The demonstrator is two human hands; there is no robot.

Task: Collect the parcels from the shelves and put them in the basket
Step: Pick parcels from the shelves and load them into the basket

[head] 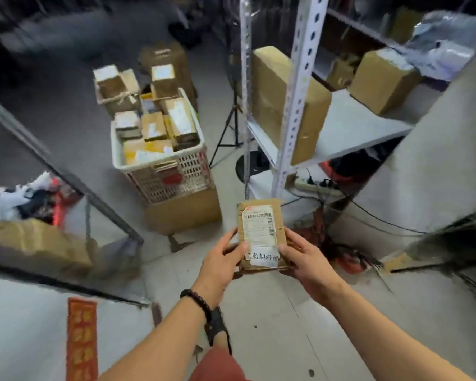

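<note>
The parcel (259, 206) carries a white sticker (263, 256) reading "超期滞留"; its barcode label (259, 226) is too small to read.

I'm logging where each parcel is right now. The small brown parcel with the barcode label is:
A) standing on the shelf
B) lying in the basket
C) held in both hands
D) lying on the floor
C: the left hand and the right hand grip the parcel from either side, above the floor and apart from the basket.
</note>
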